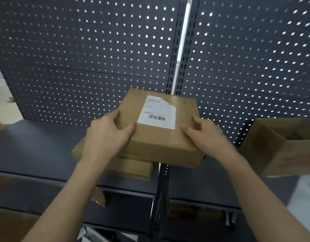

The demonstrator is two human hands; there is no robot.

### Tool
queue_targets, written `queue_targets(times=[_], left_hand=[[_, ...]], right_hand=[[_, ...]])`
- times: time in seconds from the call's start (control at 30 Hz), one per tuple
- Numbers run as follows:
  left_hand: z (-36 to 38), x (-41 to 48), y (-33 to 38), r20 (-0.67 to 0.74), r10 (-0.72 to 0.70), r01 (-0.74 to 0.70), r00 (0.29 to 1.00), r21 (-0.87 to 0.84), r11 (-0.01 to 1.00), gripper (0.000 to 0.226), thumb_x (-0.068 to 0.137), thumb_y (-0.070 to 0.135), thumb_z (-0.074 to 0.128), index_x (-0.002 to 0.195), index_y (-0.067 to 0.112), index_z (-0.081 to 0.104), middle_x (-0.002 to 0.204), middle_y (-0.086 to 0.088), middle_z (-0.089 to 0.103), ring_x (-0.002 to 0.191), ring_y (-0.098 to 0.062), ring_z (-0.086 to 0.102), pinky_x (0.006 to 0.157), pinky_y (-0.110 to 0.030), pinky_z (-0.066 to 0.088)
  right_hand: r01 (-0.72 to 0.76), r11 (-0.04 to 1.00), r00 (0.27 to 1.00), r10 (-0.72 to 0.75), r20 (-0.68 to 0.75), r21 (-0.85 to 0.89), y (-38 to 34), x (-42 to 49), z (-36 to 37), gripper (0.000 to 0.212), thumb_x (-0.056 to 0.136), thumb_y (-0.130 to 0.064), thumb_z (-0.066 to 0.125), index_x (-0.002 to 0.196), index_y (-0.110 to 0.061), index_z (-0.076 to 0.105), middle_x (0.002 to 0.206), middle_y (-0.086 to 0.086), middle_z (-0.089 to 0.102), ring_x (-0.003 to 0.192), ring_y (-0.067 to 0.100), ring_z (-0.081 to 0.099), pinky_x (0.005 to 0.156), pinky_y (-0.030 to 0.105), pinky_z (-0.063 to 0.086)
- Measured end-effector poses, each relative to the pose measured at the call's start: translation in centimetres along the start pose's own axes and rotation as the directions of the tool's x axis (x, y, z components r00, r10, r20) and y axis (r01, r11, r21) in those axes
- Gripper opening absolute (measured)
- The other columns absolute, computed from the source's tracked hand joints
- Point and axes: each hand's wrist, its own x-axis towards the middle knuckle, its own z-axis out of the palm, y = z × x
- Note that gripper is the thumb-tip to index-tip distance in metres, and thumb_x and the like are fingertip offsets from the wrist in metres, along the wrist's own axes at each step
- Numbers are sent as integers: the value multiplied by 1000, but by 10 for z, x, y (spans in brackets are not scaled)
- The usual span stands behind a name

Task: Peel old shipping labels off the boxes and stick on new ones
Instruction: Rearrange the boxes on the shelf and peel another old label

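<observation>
A flat brown cardboard box (pixel 161 138) rests on top of another flat brown box (pixel 133 167) on a dark grey shelf (pixel 39 147). On its top is a white shipping label (pixel 157 113) with a barcode; the label's upper right corner is torn off. My left hand (pixel 107 135) grips the box's left edge, thumb on top near the label's lower left corner. At the box's right edge my right hand (pixel 203 135) holds on, fingers curled over the side and thumb on top.
A dark perforated back panel (pixel 91 49) rises behind the shelf. An open cardboard box (pixel 280 147) stands on the shelf at the right. A lower shelf (pixel 126 212) holds more cardboard. Pale floor shows at the far left.
</observation>
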Motion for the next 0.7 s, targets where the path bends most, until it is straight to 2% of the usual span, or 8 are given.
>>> queue_targets(times=[0.07, 0.1, 0.2, 0.3, 0.37, 0.5, 0.57, 0.7], left_hand=[[15, -14, 20, 21, 31, -31, 999, 4, 1000, 55, 82, 53, 61, 126, 19, 60, 102, -9, 67, 106, -35, 55, 82, -37, 42], [23, -21, 29, 27, 40, -40, 999, 0, 999, 56, 83, 54, 60, 127, 20, 59, 102, -8, 66, 107, -35, 55, 80, -36, 41], [48, -39, 52, 70, 54, -52, 996, -26, 998, 49, 84, 54, 58, 115, 17, 61, 83, 1, 55, 100, -30, 55, 72, -32, 33], [71, -56, 70, 109, 90, -85, 990, -47, 995, 48, 84, 56, 56, 111, 17, 62, 83, 1, 63, 92, -29, 58, 72, -33, 41], [83, -65, 80, 118, 104, -100, 987, -38, 994, 49, 84, 58, 54, 110, 17, 61, 80, 5, 61, 81, -25, 56, 69, -34, 43], [102, -85, 95, 167, 134, -127, 977, -52, 991, 50, 87, 56, 54, 121, 19, 58, 72, 14, 46, 70, -12, 41, 65, -28, 35], [111, -93, 97, 197, 112, -97, 974, -82, 992, 51, 86, 55, 57, 122, 19, 59, 71, 18, 43, 70, -11, 45, 65, -27, 41], [127, -107, 97, 273, 49, -31, 961, -69, 997, 56, 85, 57, 58, 126, 19, 56, 79, 13, 49, 76, -13, 52, 69, -29, 50]], right_hand=[[-36, 999, 999, 36, -35, 2, 21, -7, -17, 70, 93, -52, 53, 153, -26, 28, 153, -5, 38, 135, 16, 41, 86, 26, 35], [-54, 999, 997, 54, -48, 3, 32, -10, -25, 70, 93, -51, 54, 153, -26, 28, 152, -5, 39, 134, 17, 42, 86, 26, 36], [-115, 993, 991, 114, -66, -13, 66, -21, -46, 71, 92, -54, 54, 153, -28, 29, 151, -4, 40, 136, 19, 40, 90, 29, 39], [-148, 989, 988, 147, -55, -17, 96, -32, -62, 72, 92, -54, 54, 153, -26, 30, 151, -3, 40, 140, 20, 34, 99, 33, 38], [-157, 987, 987, 156, -41, -23, 114, -37, -70, 71, 93, -53, 53, 153, -25, 28, 152, -4, 38, 139, 21, 36, 93, 30, 38], [-164, 986, 986, 164, -29, -27, 145, -42, -81, 71, 93, -52, 54, 154, -26, 27, 152, -6, 40, 135, 18, 42, 92, 28, 39], [-179, 984, 984, 178, -9, -21, 157, -41, -81, 70, 94, -50, 55, 154, -27, 27, 150, -7, 42, 132, 17, 45, 88, 26, 38], [-202, 979, 978, 202, 62, -5, 174, -36, -75, 70, 95, -47, 54, 155, -27, 24, 151, -5, 40, 133, 19, 44, 91, 26, 39]])
